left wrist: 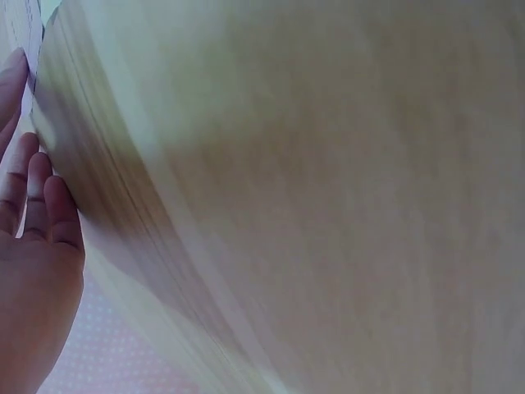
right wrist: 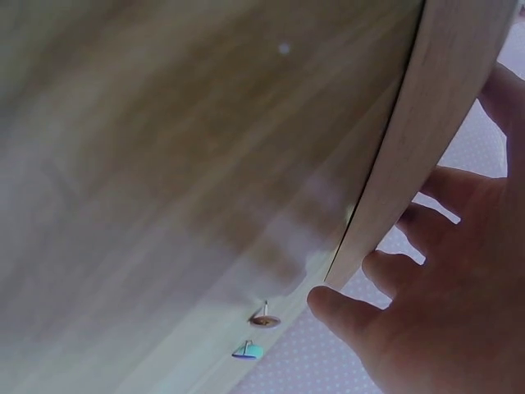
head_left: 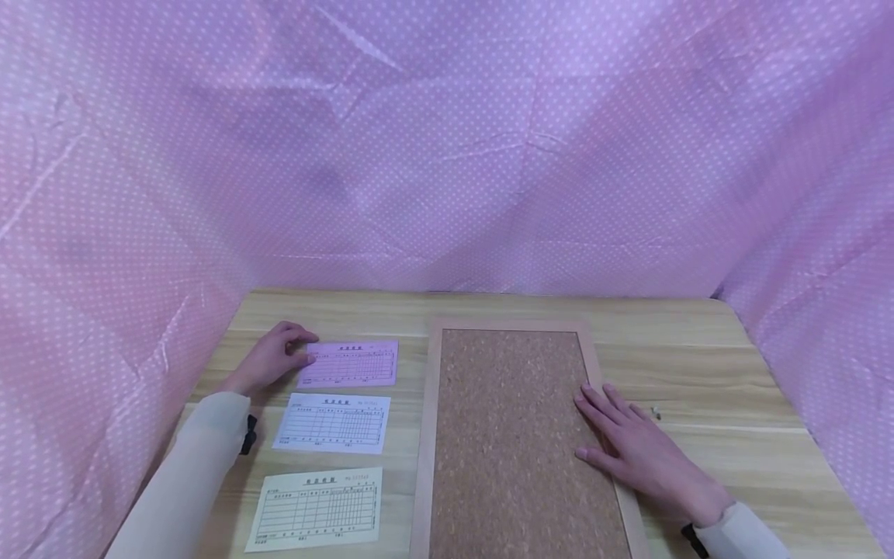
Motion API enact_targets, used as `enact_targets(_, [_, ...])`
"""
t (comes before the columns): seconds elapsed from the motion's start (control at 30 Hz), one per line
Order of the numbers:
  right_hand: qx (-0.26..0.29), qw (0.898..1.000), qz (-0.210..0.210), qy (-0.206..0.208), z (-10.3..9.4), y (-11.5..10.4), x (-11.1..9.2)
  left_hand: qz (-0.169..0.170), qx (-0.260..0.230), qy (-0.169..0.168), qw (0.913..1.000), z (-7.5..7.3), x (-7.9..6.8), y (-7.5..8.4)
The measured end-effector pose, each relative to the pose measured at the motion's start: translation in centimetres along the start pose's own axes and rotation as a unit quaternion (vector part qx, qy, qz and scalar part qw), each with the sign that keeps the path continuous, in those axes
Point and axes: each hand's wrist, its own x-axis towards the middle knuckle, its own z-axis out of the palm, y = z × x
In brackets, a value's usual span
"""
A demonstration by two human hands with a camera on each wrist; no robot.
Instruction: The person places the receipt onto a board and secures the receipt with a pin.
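My left hand [head_left: 268,359] is at the left end of a pink printed receipt slip [head_left: 352,365], thumb tip on its edge and the other fingers by its upper corner. Below it lie a white slip [head_left: 331,424] and a pale yellow slip [head_left: 317,510], flat in a column. To their right is a cork board [head_left: 513,435] with a light wooden frame [head_left: 427,423]. My right hand [head_left: 628,442] rests spread over the board's right frame edge, fingertips reaching onto the cork. In the right wrist view its fingers [right wrist: 394,275] lie along that frame.
Two thumbtacks lie points up on the wooden table [head_left: 705,349], right of the board: a brownish one [right wrist: 265,320] and a green-blue one [right wrist: 248,352]. A pink dotted cloth [head_left: 447,155] hangs behind the table and along both sides.
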Motion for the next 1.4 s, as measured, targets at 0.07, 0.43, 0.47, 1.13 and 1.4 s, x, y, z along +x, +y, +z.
enact_targets(0.07, [0.001,1.000,0.000,0.001,0.0,0.0,0.0,0.002,0.001,0.001,1.0000,0.0,0.1,0.0])
enact_targets(0.43, [0.010,1.000,0.004,-0.005,0.2,0.2,-0.1,-0.014,-0.020,-0.005,0.9997,0.1,0.1,0.1])
enact_targets(0.47, [0.010,1.000,0.003,-0.006,0.1,0.1,-0.1,-0.013,-0.022,-0.005,0.9997,0.1,0.1,0.1])
enact_targets(1.13, [0.014,1.000,0.013,-0.013,-0.1,0.0,-0.1,-0.049,-0.070,0.000,0.9964,-0.8,-0.7,0.0])
enact_targets(1.4, [0.014,1.000,0.006,-0.003,0.1,0.0,-0.2,-0.053,-0.116,0.007,0.9918,-1.4,-1.5,0.6])
